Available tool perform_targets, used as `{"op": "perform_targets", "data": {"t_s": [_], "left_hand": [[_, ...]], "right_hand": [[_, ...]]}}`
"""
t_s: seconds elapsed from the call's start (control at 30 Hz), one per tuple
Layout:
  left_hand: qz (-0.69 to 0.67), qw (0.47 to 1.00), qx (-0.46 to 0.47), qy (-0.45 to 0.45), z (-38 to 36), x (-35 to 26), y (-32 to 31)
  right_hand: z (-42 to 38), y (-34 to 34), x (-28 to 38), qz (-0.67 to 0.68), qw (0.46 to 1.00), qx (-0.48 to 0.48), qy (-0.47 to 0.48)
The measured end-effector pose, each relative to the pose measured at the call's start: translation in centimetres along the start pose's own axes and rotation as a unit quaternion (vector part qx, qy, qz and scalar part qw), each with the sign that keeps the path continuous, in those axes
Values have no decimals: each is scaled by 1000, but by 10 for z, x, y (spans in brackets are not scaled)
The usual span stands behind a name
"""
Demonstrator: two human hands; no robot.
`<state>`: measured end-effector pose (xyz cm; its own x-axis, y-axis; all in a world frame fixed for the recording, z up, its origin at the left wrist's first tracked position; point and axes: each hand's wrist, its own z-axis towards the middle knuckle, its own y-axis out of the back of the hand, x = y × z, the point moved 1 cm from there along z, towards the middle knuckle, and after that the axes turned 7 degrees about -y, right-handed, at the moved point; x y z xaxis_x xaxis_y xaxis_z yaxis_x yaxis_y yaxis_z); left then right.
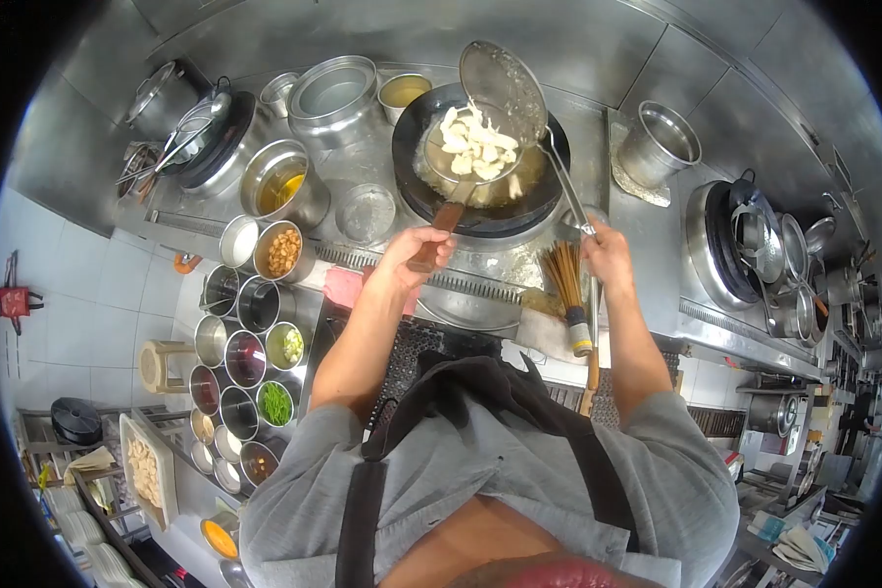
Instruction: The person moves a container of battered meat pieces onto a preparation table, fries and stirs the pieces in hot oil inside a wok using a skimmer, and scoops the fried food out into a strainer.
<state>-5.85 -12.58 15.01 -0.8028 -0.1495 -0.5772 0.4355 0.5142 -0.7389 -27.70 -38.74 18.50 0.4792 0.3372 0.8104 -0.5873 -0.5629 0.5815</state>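
Note:
My left hand (pixel 417 257) is wrapped round the wooden handle of a strainer (pixel 449 218). Its bowl, over the black wok (pixel 409 147), bears a heap of pale, sliced pieces (pixel 478 147) whose kind I cannot make out. In my right hand (pixel 608 253) is the long metal handle of a perforated skimmer (pixel 505 86). The skimmer is tilted on edge above the heap, its round face close to the pieces. Liquid shows in the wok around the strainer. A bamboo wok brush (pixel 564 279) stands just left of my right hand.
Left of the wok are a metal pot with yellow oil (pixel 282 189), a lidded pot (pixel 333 93) and several ingredient tins, including chopped greens (pixel 275 403). A metal pot (pixel 661 142) stands right, near another burner with ladles (pixel 755 240).

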Motion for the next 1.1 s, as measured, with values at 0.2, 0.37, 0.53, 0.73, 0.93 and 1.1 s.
{"op": "perform_targets", "data": {"t_s": [0.2,0.37,0.53,0.73,0.93,1.1], "left_hand": [[-67,996,50,30,-11,2,11],[-24,999,28,13,-24,-11,12],[47,998,-12,-38,-26,-61,-10],[116,987,-43,-101,-21,-108,-42],[91,990,-50,-96,-16,-118,-42],[100,988,-43,-111,-32,-112,-37]], "right_hand": [[31,12,-11,-32,995,-95,25],[38,11,-21,-105,989,-103,22],[29,-24,-47,-2,992,93,-90],[20,-90,-31,258,924,223,-174],[49,-142,-16,372,890,216,-155],[47,-114,-21,418,877,184,-148]]}}
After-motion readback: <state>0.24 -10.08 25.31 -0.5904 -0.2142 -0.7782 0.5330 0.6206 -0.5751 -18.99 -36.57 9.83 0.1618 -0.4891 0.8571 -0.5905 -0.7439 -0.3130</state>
